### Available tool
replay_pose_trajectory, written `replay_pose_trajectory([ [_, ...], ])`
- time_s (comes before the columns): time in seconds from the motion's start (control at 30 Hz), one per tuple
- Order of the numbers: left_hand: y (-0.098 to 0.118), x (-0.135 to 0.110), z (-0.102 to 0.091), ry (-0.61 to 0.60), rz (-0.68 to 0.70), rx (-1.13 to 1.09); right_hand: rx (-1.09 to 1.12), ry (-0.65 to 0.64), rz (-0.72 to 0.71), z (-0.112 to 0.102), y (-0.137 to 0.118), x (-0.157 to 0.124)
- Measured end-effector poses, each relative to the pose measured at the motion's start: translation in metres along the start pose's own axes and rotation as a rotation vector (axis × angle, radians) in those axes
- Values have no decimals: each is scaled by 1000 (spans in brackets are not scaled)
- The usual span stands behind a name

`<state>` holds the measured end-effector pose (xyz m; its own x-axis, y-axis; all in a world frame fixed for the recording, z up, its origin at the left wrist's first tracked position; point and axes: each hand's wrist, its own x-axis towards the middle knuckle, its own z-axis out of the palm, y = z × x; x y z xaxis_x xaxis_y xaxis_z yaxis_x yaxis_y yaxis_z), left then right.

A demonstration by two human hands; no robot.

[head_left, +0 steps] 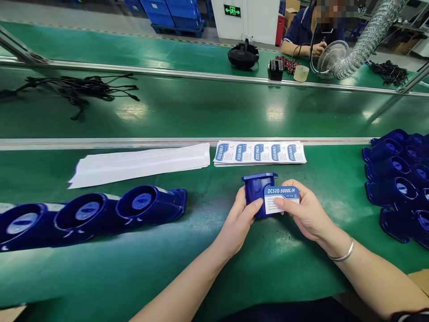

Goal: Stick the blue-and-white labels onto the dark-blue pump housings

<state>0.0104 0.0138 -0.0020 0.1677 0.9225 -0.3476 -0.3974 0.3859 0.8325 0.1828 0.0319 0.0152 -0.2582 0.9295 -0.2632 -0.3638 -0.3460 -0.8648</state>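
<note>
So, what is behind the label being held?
Behind the label are part of the blue housing in the left hand and fingers of the right hand. The housing's rim shows; the surface the label covers is hidden.

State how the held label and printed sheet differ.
The label is single; the sheet bears five in a row. The label is in the right hand; the sheet lies on the table. The label's header reads roughly level; the sheet's headers stand on end. Both are blue and white.

Black cables bunched at left, tape roll, silver duct, lit exit sign
</note>
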Motion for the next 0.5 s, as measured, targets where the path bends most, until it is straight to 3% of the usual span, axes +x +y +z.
replay_pose_trajectory([
  [0.5,1,-1,2,25,-9,14,-8,-7,3,0,1,1],
])
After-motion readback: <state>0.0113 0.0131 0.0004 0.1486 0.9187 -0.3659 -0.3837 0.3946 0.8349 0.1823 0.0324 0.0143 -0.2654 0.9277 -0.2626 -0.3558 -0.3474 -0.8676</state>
